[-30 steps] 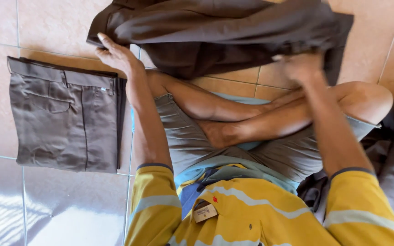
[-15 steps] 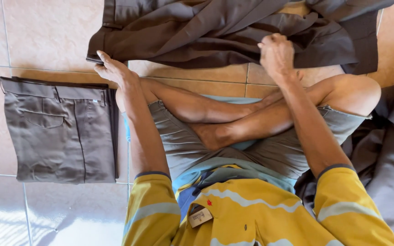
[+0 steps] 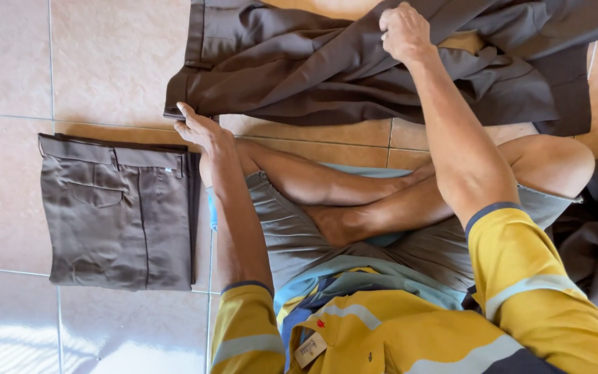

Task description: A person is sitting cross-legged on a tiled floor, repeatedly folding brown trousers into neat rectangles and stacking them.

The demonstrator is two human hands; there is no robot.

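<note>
Brown trousers (image 3: 354,69) now flatter, right hand (image 3: 404,31) farther up than before

Only labels here: a small tan rectangular tag (image 3: 311,349) on the yellow shirt (image 3: 382,332), bottom centre, and a tiny pale label (image 3: 169,170) on the folded trousers' (image 3: 115,215) waistband.

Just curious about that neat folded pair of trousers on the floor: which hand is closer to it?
Left. The left hand lies just above the folded trousers, by their upper right corner. The right hand is far off, gripping the unfolded garment.
</note>
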